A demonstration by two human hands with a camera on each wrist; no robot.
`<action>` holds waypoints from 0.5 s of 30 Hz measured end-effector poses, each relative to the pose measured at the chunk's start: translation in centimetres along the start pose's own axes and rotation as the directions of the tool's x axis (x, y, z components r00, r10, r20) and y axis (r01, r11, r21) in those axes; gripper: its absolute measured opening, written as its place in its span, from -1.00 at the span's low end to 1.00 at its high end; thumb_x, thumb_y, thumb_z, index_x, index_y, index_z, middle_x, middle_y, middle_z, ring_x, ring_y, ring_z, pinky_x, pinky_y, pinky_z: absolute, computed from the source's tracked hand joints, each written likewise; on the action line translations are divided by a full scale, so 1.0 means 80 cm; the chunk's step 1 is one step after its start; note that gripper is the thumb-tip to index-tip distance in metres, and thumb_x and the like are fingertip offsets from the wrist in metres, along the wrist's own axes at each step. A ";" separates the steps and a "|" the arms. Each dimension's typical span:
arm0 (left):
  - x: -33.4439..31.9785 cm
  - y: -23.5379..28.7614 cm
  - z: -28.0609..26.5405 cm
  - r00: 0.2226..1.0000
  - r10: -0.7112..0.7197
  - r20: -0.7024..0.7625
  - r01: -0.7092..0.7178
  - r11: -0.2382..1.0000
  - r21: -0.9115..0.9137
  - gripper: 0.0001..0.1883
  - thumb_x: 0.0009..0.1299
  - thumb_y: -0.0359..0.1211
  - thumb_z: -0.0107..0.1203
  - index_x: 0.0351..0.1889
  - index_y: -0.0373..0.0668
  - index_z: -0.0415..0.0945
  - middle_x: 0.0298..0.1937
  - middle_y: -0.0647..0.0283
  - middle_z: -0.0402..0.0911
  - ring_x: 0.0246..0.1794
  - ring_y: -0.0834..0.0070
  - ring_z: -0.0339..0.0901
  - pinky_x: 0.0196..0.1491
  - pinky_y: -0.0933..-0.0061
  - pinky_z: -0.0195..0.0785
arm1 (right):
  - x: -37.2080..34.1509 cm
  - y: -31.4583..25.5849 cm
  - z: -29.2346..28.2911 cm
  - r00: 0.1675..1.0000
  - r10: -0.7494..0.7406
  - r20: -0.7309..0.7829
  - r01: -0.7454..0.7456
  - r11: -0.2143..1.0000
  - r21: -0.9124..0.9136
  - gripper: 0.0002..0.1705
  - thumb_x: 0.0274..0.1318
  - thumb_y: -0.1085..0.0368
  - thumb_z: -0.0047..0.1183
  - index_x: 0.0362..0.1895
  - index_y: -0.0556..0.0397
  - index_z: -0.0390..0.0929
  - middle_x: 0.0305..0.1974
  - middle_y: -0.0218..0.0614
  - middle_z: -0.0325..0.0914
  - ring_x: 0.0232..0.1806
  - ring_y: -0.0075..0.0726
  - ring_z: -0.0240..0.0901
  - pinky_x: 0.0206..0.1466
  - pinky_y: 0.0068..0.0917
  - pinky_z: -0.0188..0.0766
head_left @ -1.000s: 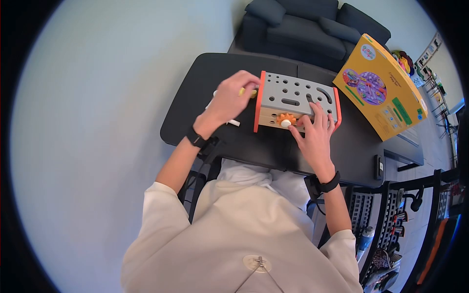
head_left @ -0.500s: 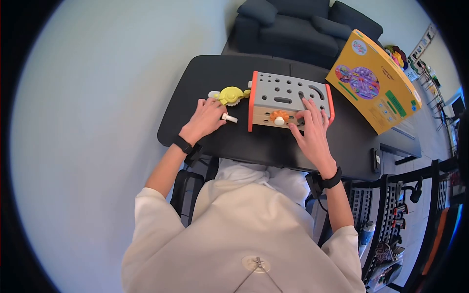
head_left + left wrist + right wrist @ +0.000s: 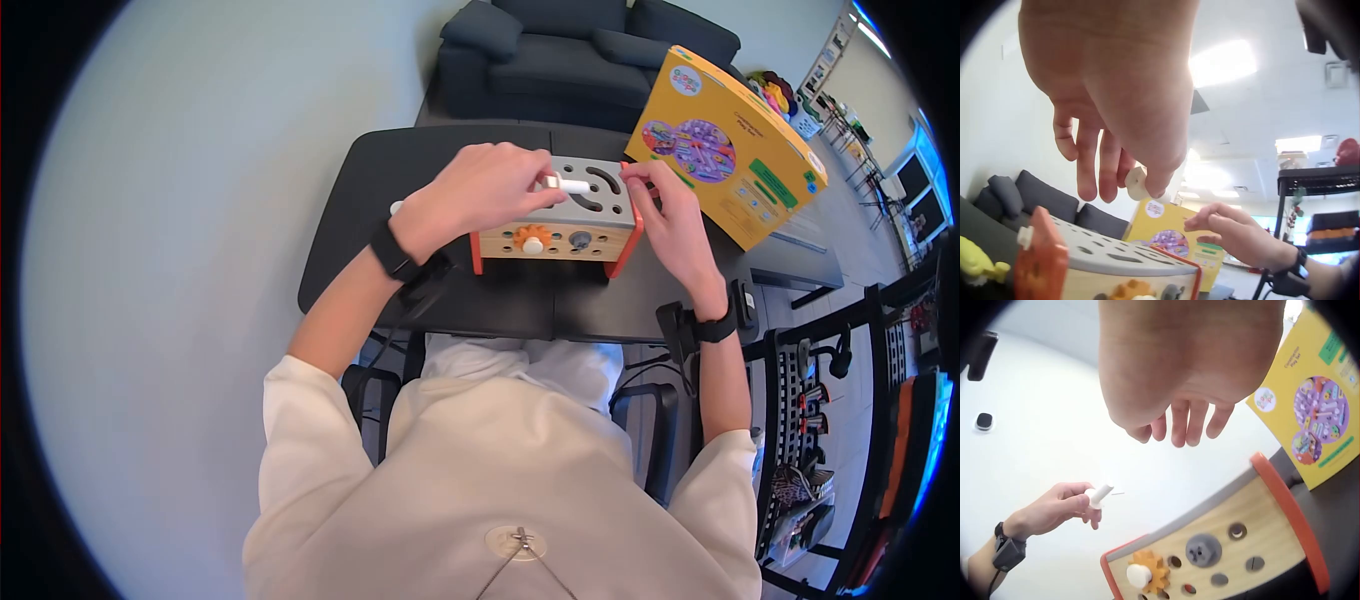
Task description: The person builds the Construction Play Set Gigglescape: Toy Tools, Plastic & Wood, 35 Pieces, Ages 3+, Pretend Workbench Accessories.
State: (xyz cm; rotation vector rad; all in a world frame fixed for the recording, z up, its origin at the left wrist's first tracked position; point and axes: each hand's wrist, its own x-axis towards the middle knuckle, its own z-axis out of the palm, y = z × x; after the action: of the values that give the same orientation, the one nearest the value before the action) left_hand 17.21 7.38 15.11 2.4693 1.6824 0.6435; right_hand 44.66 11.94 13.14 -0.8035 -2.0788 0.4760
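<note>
My left hand (image 3: 475, 195) pinches a white bolt (image 3: 573, 186) between thumb and fingers above the grey top of the toy workbench (image 3: 610, 203). In the left wrist view the bolt's head (image 3: 1137, 183) shows at the thumb. The right hand (image 3: 672, 215) is by the bench's right end, its fingers loosely bent and holding nothing; the right wrist view shows these fingers (image 3: 1180, 422) apart above the bench. On the wooden front are an orange gear (image 3: 530, 236) with a white bolt head in it and a grey nut (image 3: 580, 241).
A yellow printed box (image 3: 740, 150) stands behind the bench at the right. In the left wrist view, a yellow-green piece (image 3: 975, 257) lies left of the bench's red end panel (image 3: 1041, 265). A dark sofa (image 3: 570, 70) is beyond the black table (image 3: 375, 180).
The left hand has picked up the white bolt from the table and brought it right, over the bench. The right hand has left the bench's front and moved up by its right end.
</note>
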 end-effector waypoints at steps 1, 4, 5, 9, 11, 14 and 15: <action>0.015 0.008 0.005 0.997 0.004 0.082 -0.005 1.000 0.017 -0.52 0.59 0.08 0.21 -0.07 -0.20 0.71 -0.30 0.09 0.79 -0.24 0.08 0.77 -0.12 0.13 0.59 | 0.005 -0.004 -0.009 0.997 0.018 0.070 -0.016 0.999 -0.032 -0.82 0.55 0.34 0.07 0.06 0.18 0.60 -0.10 -0.09 0.64 -0.04 -0.03 0.65 0.04 -0.29 0.53; 0.051 0.026 0.016 0.977 0.030 0.210 -0.035 0.999 0.022 -0.47 0.62 0.12 0.17 -0.15 -0.22 0.69 -0.34 0.09 0.76 -0.29 0.07 0.74 -0.15 0.12 0.57 | 0.015 0.002 -0.027 0.981 0.059 0.185 -0.045 0.996 -0.077 -0.80 0.54 0.32 0.07 0.06 0.15 0.63 -0.12 -0.08 0.65 -0.08 0.00 0.64 0.03 -0.25 0.52; 0.060 0.030 0.020 0.966 0.050 0.253 -0.055 0.998 0.015 -0.43 0.64 0.15 0.14 -0.21 -0.23 0.69 -0.37 0.07 0.74 -0.31 0.05 0.73 -0.16 0.10 0.57 | 0.018 0.011 -0.030 0.975 0.037 0.220 -0.006 0.990 -0.139 -0.79 0.54 0.31 0.07 0.06 0.16 0.63 -0.12 -0.07 0.66 -0.09 0.02 0.64 0.03 -0.23 0.52; 0.101 0.039 0.033 0.946 0.053 0.320 -0.086 0.992 0.091 -0.35 0.64 0.19 0.10 -0.36 -0.25 0.68 -0.41 0.07 0.72 -0.35 0.03 0.72 -0.17 0.06 0.58 | 0.026 0.045 -0.034 0.955 0.029 0.295 0.025 0.984 -0.177 -0.76 0.54 0.28 0.07 0.05 0.19 0.64 -0.11 -0.05 0.69 -0.08 0.09 0.65 0.05 -0.19 0.53; 0.114 0.040 0.036 0.937 0.057 0.345 -0.097 0.990 0.100 -0.30 0.64 0.24 0.09 -0.40 -0.26 0.70 -0.45 0.06 0.70 -0.35 0.02 0.72 -0.17 0.04 0.59 | 0.027 0.043 -0.037 0.951 0.062 0.302 -0.017 0.989 -0.149 -0.75 0.54 0.28 0.06 0.05 0.20 0.65 -0.11 -0.03 0.71 -0.08 0.10 0.66 0.05 -0.19 0.54; 0.127 0.042 0.040 0.939 0.074 0.336 -0.116 0.987 0.108 -0.28 0.63 0.26 0.08 -0.35 -0.27 0.74 -0.41 0.02 0.71 -0.31 0.00 0.74 -0.14 0.03 0.61 | 0.028 0.046 -0.037 0.954 0.084 0.288 -0.057 0.993 -0.101 -0.75 0.56 0.28 0.05 0.05 0.21 0.65 -0.11 0.00 0.73 -0.07 0.11 0.67 0.03 -0.18 0.54; 0.131 0.043 0.042 0.938 0.076 0.338 -0.118 0.987 0.107 -0.28 0.63 0.26 0.08 -0.35 -0.27 0.74 -0.41 0.02 0.71 -0.31 0.00 0.74 -0.14 0.03 0.61 | 0.028 0.048 -0.036 0.961 0.072 0.268 -0.052 0.995 -0.082 -0.74 0.56 0.28 0.04 0.06 0.21 0.65 -0.12 0.01 0.74 -0.08 0.12 0.68 0.02 -0.17 0.54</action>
State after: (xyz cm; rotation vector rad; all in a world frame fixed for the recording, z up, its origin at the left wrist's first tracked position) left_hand 24.72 16.08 16.14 2.5772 1.5209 0.1131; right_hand 47.47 16.40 13.86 -0.8904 -2.3400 0.5722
